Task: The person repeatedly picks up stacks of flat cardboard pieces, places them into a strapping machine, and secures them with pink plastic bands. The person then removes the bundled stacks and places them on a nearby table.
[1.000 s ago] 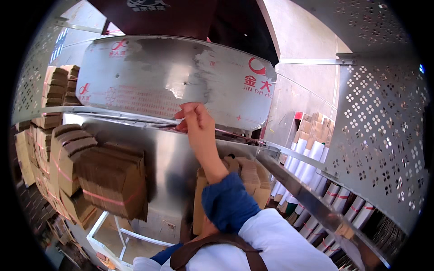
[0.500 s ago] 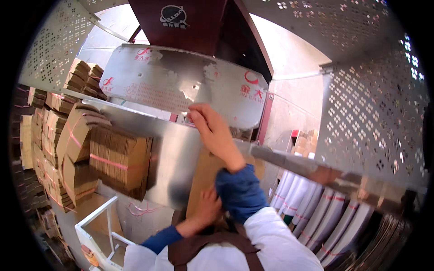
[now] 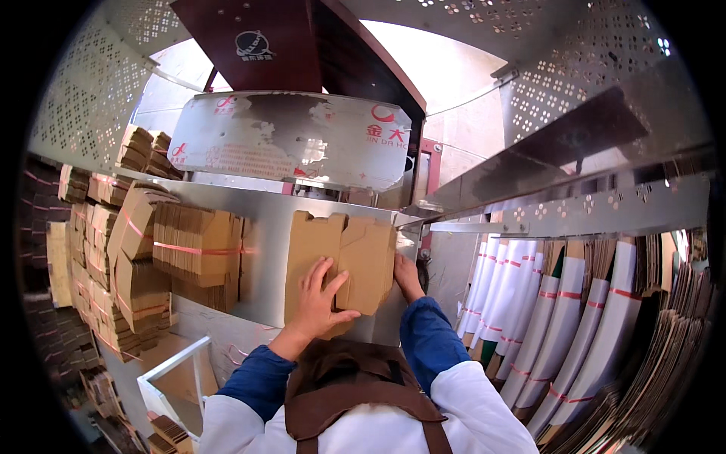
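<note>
Flat brown cardboard blanks (image 3: 363, 253) with notched far edges lie in front of me on the metal table (image 3: 265, 234). How many layers there are I cannot tell. My left hand (image 3: 318, 299) rests on top of them near their close edge, fingers spread and thumb pointing right. At their right edge is my right hand (image 3: 409, 278), its fingers bent in against the cardboard. Some of its fingertips are hidden by the cardboard's side.
A bundle of cardboard (image 3: 197, 246) tied with pink string stands left on the table, beside more bundles. Beyond the table is a metal panel (image 3: 227, 140) under a dark red machine (image 3: 249, 45). A metal bar (image 3: 529, 166) juts in at right, above white-wrapped rolls (image 3: 563, 333).
My right hand has come back from beyond the table to the cardboard's right edge. My left hand now lies spread on the cardboard. The view has shifted, and a metal bar shows at right.
</note>
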Motion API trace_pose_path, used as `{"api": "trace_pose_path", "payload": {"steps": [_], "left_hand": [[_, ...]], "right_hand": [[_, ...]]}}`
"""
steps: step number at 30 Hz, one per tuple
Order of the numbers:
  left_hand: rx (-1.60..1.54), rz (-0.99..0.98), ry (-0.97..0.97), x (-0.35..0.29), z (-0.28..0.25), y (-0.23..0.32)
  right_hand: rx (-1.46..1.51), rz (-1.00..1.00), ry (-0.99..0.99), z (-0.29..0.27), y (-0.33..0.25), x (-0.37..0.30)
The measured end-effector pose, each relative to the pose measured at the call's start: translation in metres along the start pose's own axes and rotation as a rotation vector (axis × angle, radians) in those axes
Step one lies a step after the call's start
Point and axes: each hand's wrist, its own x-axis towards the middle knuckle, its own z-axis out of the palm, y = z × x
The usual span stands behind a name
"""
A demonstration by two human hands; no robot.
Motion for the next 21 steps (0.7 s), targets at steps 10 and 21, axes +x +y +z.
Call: {"api": "trace_pose_path", "payload": {"steps": [10,21], "left_hand": [[-0.106,-0.076,-0.005,-0.025,-0.013,-0.051],[-0.521,-0.207,-0.013,-0.025,0.005,-0.176]], "right_hand": [[0.540,0.346,-0.203,-0.002,-0.052,-0.012],[0.285,-0.094,0.285,0.002,-0.179,-0.089]]}}
